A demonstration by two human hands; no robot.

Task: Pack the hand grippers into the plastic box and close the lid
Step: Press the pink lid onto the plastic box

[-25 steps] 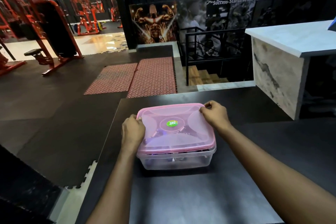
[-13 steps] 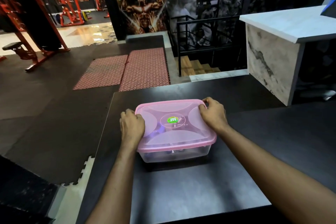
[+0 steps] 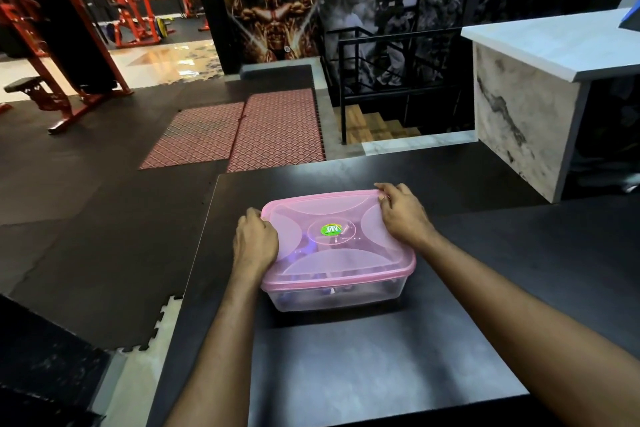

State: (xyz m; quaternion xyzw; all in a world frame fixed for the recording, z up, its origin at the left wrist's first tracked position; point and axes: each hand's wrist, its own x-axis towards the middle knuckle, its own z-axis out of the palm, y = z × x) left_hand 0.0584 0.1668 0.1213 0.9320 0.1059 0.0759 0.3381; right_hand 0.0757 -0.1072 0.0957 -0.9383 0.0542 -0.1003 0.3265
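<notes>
A clear plastic box stands in the middle of a black table. Its translucent pink lid, with a green round sticker at the centre, lies flat on top of it. Dim bluish shapes of the hand grippers show through the clear wall; their form is hard to make out. My left hand presses on the lid's left edge with curled fingers. My right hand presses on the far right corner, fingertips over the rim.
A white marble-look counter stands at the right, beyond the table. Behind the table are a black stair railing, wooden steps and red patterned floor mats. Red gym machines fill the far left.
The lid's near edge stood slightly raised a second ago; it now sits lower on the box. Both hands stay on the lid's left edge and far right corner. The view has tilted slightly.
</notes>
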